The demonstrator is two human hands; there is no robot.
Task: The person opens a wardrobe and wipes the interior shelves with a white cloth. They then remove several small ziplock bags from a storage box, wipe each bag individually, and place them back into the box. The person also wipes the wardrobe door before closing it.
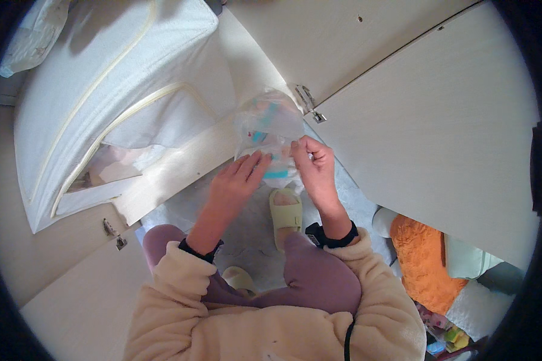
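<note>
A clear plastic bag (271, 122) with turquoise printed bands hangs in front of me, above the floor. Its top edge is pinched between the thumb and fingers of my right hand (315, 169). My left hand (237, 180) lies against the bag's near left side, back of the hand up and slightly blurred. Its thumb is hidden, so I cannot tell whether it grips the film. Something whitish shows through the lower part of the bag, too unclear to name.
At left, a white fabric storage bag (117, 90) with a partly unzipped opening fills a cabinet. Cabinet doors (433, 135) with metal hinges (314, 104) stand open on both sides. An orange fluffy item (422, 261) lies at lower right. Below me are my slippers (285, 212) on grey flooring.
</note>
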